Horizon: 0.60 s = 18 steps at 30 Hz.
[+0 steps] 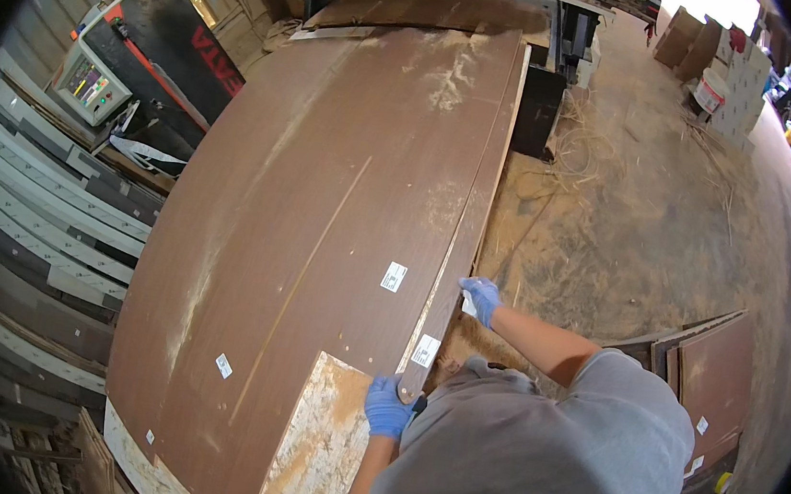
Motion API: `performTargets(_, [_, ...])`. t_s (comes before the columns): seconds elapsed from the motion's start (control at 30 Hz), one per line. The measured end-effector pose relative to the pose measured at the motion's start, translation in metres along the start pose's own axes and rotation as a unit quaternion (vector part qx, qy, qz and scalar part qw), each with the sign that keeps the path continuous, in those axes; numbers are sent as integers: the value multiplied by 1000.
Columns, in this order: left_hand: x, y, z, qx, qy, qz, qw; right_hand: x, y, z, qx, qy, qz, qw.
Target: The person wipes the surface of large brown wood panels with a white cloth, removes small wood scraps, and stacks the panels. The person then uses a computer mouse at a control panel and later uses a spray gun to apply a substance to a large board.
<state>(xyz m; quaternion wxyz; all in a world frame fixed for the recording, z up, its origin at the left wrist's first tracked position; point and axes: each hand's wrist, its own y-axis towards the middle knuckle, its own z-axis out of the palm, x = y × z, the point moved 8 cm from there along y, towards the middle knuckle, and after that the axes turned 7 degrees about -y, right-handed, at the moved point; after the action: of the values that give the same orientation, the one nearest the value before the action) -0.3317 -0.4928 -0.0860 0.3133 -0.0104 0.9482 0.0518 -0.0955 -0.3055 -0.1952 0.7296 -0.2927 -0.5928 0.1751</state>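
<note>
Grey and dark strips (43, 210) lie stacked along the left of the frame, with a control box (92, 85) at upper left. A large brown board (324, 191) fills the centre, its chipboard core (322, 442) bare at lower centre. Along its right edge lies a narrow brown strip (463, 245); the left hand (388, 405), blue-gloved, has its grip closed on the strip's near end, and the right hand (480, 297) holds its edge further up. Right of that, a sawdust-strewn floor (650, 206).
</note>
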Motion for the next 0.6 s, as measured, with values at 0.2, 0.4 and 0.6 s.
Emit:
performTargets(0.2, [-28,-14,-66,6,-62,-58,996,52,42,0,68,138,0,988])
performTargets(0.4, [25,-101,-92,-30,-4,-71,997,80,72,-13,121,42,-56,990])
performTargets(0.6, [95,-247,-49,-162,-403,-389,813,56,-51,28,156,-85,-101,979])
